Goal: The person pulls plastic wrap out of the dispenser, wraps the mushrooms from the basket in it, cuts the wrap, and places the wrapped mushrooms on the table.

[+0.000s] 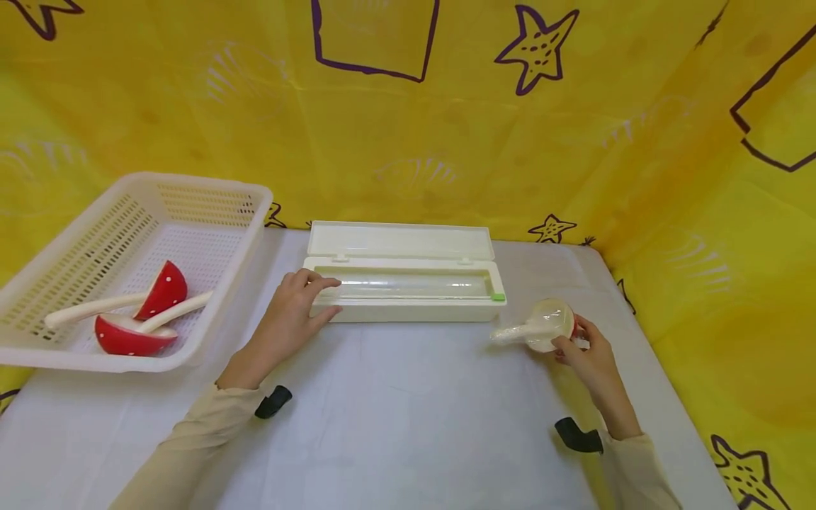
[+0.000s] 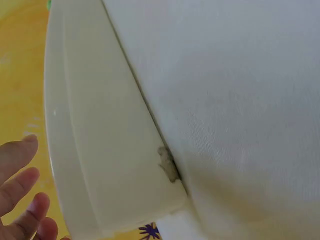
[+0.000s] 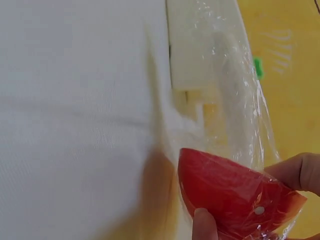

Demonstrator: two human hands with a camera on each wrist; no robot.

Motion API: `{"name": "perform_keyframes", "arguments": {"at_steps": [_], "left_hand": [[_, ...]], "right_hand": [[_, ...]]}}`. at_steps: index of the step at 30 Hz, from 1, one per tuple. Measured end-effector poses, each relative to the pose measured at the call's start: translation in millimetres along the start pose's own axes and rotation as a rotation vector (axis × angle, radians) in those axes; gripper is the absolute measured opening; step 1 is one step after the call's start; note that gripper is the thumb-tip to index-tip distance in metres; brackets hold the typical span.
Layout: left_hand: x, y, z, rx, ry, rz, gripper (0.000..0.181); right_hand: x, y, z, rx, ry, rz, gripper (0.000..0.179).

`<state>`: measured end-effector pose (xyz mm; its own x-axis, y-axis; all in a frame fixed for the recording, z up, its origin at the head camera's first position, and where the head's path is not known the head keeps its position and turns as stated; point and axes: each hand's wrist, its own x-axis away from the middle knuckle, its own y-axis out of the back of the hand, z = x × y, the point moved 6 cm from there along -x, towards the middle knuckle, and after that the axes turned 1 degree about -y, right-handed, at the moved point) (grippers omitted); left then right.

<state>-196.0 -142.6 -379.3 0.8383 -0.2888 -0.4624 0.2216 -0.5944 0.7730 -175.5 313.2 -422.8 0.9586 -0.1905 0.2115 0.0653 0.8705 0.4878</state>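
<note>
A white cling film dispenser [image 1: 408,312] stands with its lid raised, a roll of clear film [image 1: 408,285] inside. My left hand [image 1: 290,319] is at its left end, fingers loosely bent and thumb apart, holding nothing. In the left wrist view, the fingertips [image 2: 30,175] show beside the pale box wall [image 2: 115,125]. To the right of the dispenser, my right hand [image 1: 589,358] grips a ladle [image 1: 550,326] by its bowl, handle pointing left. Clear film wraps it, and its red outside with a white dot shows in the right wrist view.
A white plastic basket [image 1: 239,283] on the left holds two red ladles [image 1: 162,290] with white dots and pale handles. A green slider [image 1: 498,297] sits at the dispenser's right end. Yellow patterned cloth [image 1: 408,142] hangs behind and to the right of the white-covered table [image 1: 408,418].
</note>
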Motion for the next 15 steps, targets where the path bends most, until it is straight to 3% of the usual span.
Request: {"name": "perform_keyframes", "arguments": {"at_steps": [7, 15], "left_hand": [[-6.0, -1.9, 19.4, 0.021, 0.070, 0.074, 0.036], [-11.3, -3.0, 22.4, -0.004, 0.091, 0.128, 0.031]], "right_hand": [[-27.8, 15, -11, -0.010, -0.037, -0.103, 0.070], [-56.7, 20, -7, -0.009, -0.039, -0.189, 0.070]]}}
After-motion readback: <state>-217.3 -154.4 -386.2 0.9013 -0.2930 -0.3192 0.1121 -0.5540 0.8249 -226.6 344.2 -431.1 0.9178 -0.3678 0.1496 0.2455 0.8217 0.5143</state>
